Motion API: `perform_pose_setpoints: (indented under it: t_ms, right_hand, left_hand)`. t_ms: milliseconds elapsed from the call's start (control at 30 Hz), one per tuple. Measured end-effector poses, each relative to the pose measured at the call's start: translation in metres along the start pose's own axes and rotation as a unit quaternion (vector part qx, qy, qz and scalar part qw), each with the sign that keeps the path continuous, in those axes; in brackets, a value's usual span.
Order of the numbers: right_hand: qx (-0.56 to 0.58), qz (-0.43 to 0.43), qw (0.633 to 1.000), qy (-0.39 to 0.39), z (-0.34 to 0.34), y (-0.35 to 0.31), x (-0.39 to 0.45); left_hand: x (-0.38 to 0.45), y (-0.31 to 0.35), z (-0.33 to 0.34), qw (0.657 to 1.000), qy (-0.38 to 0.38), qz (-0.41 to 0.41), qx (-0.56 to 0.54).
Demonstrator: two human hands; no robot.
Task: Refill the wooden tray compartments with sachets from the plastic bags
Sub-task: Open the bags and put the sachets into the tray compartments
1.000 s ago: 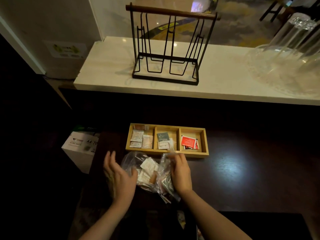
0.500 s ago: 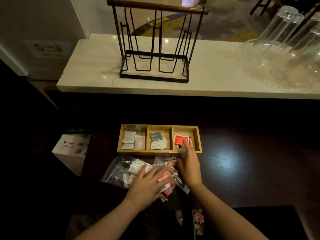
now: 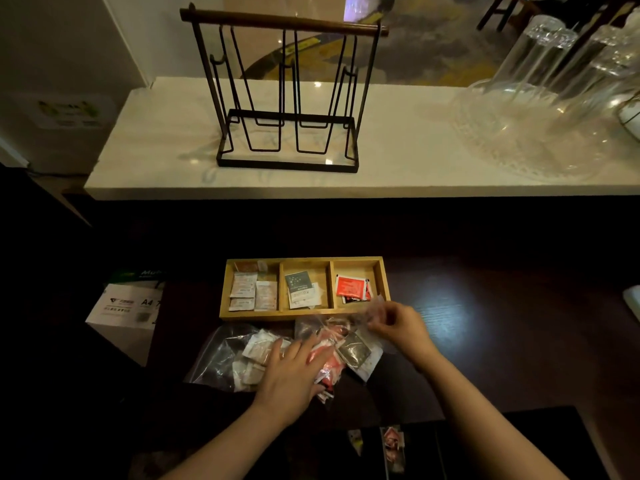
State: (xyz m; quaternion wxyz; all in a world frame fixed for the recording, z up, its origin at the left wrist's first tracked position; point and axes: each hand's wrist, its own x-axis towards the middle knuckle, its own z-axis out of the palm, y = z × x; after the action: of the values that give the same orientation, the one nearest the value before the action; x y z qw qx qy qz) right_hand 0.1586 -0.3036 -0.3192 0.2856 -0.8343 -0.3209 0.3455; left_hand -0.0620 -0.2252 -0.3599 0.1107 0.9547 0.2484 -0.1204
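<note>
While bags lay just in front of the wooden tray, both hands worked them.
Left bag of pale sachets untouched; left hand pressed flat, fingers straight, on red-sachet bag; right hand pinched its clear film edge. Light, limp, slippery plastic; probably best gripped at the mouth.

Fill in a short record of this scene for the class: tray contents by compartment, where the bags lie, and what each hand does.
tray: wooden tray, three compartments
left compartment: pale sachets
middle compartment: grey-green sachet
right compartment: red sachet
bags: two clear plastic bags on the dark table, just in front of the tray
left hand: rests flat on the bags
right hand: pinches a bag's plastic edge
</note>
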Motion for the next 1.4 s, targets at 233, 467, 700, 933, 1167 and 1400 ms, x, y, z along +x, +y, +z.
perform_pose_setpoints:
  t_ms: [233,467,700,933,1167,1400]
  right_hand:
    - [0.056,-0.017,0.998,-0.028,0.003,-0.039,-0.015]
    - [0.145,-0.066,0.983,-0.088,-0.013,-0.075,-0.032]
    - [0.190,-0.046,0.974,-0.112,-0.005,-0.092,-0.035]
    - [0.180,-0.013,0.979,-0.092,0.030,-0.097,-0.040]
    - [0.107,-0.023,0.992,-0.062,0.050,-0.094,-0.042]
    - [0.116,-0.015,0.991,-0.061,0.055,-0.098,-0.043]
  left_hand:
    - [0.029,0.022,-0.064,0.923,0.071,-0.099,-0.364]
    - [0.033,0.027,-0.110,0.754,0.072,-0.169,-0.631]
    - [0.024,0.013,-0.112,0.727,0.117,-0.205,-0.644]
    - [0.008,0.005,-0.101,0.725,0.085,-0.219,-0.648]
    - [-0.008,-0.006,-0.091,0.719,0.067,-0.237,-0.649]
    - [-0.007,0.001,-0.100,0.732,0.080,-0.247,-0.629]
